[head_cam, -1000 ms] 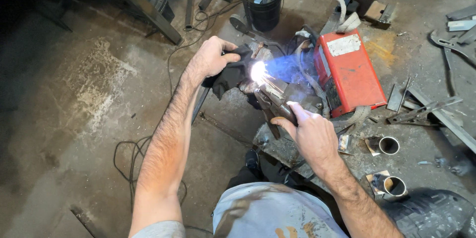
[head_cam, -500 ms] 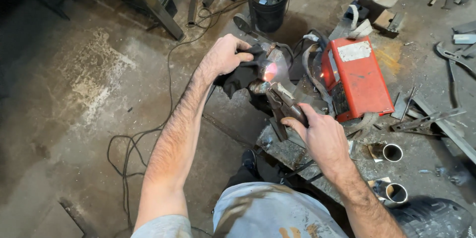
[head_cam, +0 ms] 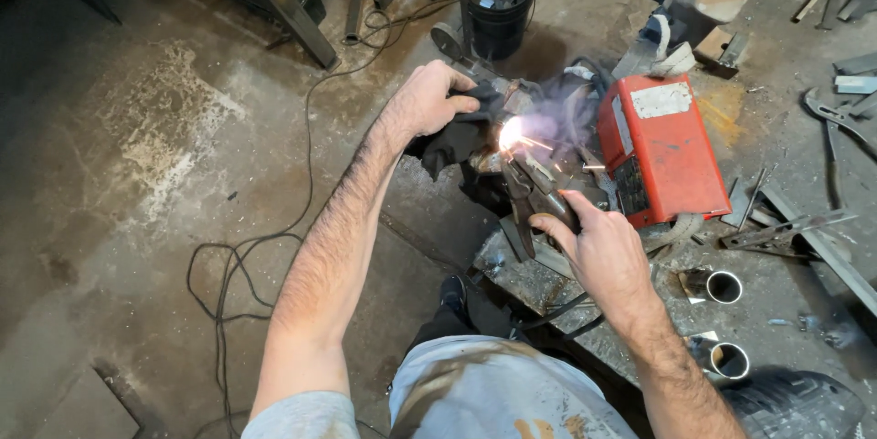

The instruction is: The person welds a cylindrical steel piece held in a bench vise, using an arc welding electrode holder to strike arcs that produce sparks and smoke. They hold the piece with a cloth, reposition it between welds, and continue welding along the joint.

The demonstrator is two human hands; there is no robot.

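Since half a second ago the glow at the weld has shrunk from a wide orange flare to a small white spark (head_cam: 510, 133) with a few flying streaks, and both hands have kept their places. The left hand (head_cam: 434, 99) is clenched on a black cloth (head_cam: 452, 142) pressed against the metal workpiece (head_cam: 501, 96), arm stretched straight out from the shoulder. The right hand (head_cam: 605, 252) wraps around the handle of a dark welding torch (head_cam: 534, 197), thumb and forefinger forward, wrist bent down so the tip points at the spark; thin smoke hangs just above it.

Just right of the spark stands a red box-shaped welder (head_cam: 662, 151) with a pale rectangular label (head_cam: 660, 99) on its upper face and a vent grille on the near side. Cables (head_cam: 575, 96) loop between it and the workpiece. Under the torch lies a rusty steel plate (head_cam: 534, 279), and near its right edge two short metal tube pieces (head_cam: 723, 286) lie on the concrete floor (head_cam: 137, 174), well apart from the hands. A black bucket (head_cam: 498, 0) stands beyond the workpiece near the top of the view. A black cord (head_cam: 228, 265) snakes over the floor left of the left arm. Scrap bars and angle pieces (head_cam: 795, 229) lie at the right side. The person's light, stained trousers (head_cam: 493, 393) fill the bottom edge.
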